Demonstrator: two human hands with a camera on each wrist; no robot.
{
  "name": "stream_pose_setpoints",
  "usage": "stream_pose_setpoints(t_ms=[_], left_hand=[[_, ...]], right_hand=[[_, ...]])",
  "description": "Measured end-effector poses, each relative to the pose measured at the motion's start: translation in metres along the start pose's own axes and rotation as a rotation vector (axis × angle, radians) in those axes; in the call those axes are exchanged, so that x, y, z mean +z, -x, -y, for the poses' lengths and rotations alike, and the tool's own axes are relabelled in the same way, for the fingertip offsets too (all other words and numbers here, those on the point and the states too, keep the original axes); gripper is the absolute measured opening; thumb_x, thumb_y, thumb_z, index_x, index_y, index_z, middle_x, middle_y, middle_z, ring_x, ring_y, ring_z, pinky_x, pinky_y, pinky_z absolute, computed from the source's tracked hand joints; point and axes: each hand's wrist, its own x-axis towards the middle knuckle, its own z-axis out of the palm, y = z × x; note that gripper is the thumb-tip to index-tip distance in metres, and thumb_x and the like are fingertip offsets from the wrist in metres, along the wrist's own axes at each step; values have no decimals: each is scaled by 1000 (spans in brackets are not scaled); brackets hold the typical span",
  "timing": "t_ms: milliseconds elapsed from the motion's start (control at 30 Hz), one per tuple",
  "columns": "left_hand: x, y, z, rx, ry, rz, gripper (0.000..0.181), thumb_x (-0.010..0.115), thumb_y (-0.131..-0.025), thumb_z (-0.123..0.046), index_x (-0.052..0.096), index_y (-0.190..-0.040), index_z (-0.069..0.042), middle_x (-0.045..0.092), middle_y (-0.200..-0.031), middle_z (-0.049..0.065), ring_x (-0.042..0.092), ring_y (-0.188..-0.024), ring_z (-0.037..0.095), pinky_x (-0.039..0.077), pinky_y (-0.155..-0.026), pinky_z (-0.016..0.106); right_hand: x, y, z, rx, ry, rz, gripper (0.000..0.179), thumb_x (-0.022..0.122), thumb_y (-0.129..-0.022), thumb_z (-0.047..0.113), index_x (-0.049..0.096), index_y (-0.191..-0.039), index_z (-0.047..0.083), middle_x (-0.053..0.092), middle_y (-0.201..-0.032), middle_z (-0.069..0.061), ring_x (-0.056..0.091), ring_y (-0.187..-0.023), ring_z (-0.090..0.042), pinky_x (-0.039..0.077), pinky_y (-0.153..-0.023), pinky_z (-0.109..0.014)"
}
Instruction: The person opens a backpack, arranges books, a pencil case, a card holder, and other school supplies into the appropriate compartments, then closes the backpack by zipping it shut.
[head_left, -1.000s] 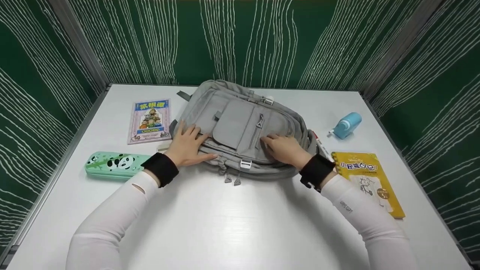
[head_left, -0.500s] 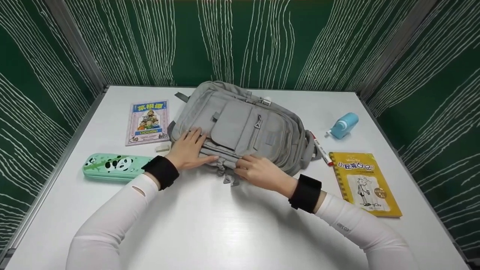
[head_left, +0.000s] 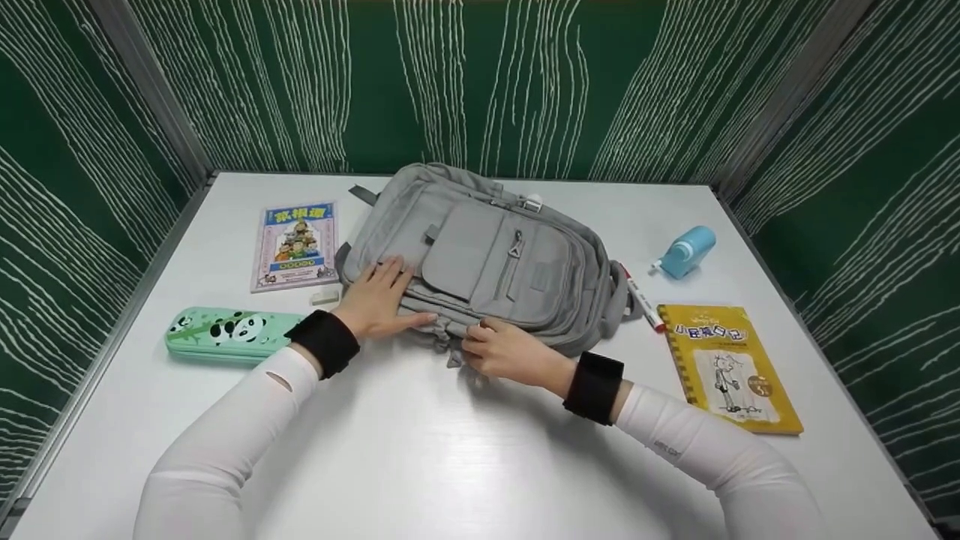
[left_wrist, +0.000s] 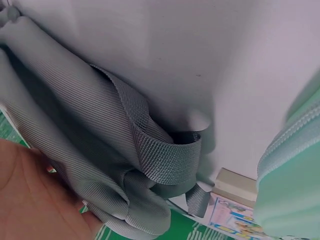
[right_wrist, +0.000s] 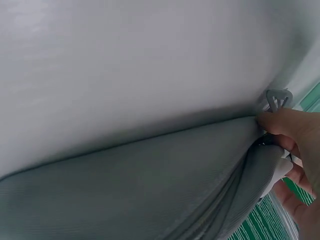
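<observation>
A grey backpack (head_left: 465, 240) lies on its back across the table, its front pockets facing up. My left hand (head_left: 379, 300) rests on its lower left side with the fingers spread and straight. On the backpack's near edge, my right hand (head_left: 514, 351) pinches at the zipper, thumb against curled fingers; the exact part between the fingertips is hidden. One zipper pull (head_left: 454, 360) dangles just left of that hand. In the right wrist view, a triangular zipper pull (right_wrist: 279, 99) shows beyond the thumb. A webbing strap (left_wrist: 167, 157) loops from the bag in the left wrist view.
Left of the bag are a green panda pencil case (head_left: 232, 335), a small eraser (head_left: 325, 298) and a pink-bordered book (head_left: 296, 246). A marker (head_left: 643, 300), a yellow book (head_left: 731, 367) and a blue bottle (head_left: 686, 251) lie on the right. Green walls enclose the table.
My right hand has moved left from the bag's front pocket to its near edge by the zipper pulls. The left hand has stayed on the bag.
</observation>
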Motion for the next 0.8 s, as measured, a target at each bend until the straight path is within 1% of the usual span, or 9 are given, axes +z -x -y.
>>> stream_pose_setpoints(t_ms=[100, 200, 400, 500, 633, 700, 800], left_hand=[[-1, 0, 0, 1, -2, 9, 99, 52, -98, -66, 20, -161, 2, 13, -171, 26, 11, -161, 41, 10, -132, 58], [-2, 0, 0, 2, -4, 20, 99, 51, -98, -66, 20, -161, 2, 13, -171, 26, 10, -161, 41, 10, -132, 58], [-4, -1, 0, -1, -13, 35, 99, 49, -98, -67, 19, -162, 2, 13, -171, 26, 11, -161, 41, 11, -132, 58], [-6, -1, 0, -7, -8, 47, 100, 49, -98, -68, 18, -162, 1, 11, -171, 25, 10, -162, 40, 10, -132, 57], [-6, 0, 0, -11, 5, 52, 100, 50, -98, -69, 18, -163, 0, 11, -172, 24, 11, -162, 40, 10, -132, 57], [-6, 0, 0, -9, 11, 49, 99, 50, -98, -68, 18, -163, 0, 12, -172, 24, 11, -161, 41, 10, -132, 57], [-7, 0, -1, -7, 12, 47, 99, 50, -98, -68, 18, -163, 0, 12, -172, 24, 11, -161, 41, 10, -132, 57]], right_hand=[[-1, 0, -2, -13, -8, -32, 10, 68, -89, 25, 75, -96, 28, 72, -98, 14, 55, -95, -12, 44, -82, -28], [-1, 2, -4, -19, -16, -77, 8, 66, -89, 22, 73, -92, 25, 73, -94, 12, 56, -94, -13, 44, -84, -29], [-3, 9, -5, 2, -45, -176, 8, 63, -90, 15, 69, -85, 19, 72, -87, 7, 59, -93, -17, 46, -87, -30], [-5, 14, -5, 36, -105, -203, 9, 65, -88, 10, 67, -82, 16, 70, -86, 4, 60, -89, -18, 48, -84, -30], [-7, 21, -2, 112, -219, -219, 11, 68, -87, 3, 69, -84, 14, 69, -87, 2, 61, -82, -17, 51, -77, -28], [-8, 24, -1, 154, -273, -226, 10, 71, -87, 4, 71, -85, 14, 70, -88, 1, 63, -81, -16, 53, -75, -27], [-8, 29, 1, 219, -343, -236, 8, 77, -82, 7, 74, -87, 13, 72, -89, 1, 66, -83, -16, 56, -77, -28]])
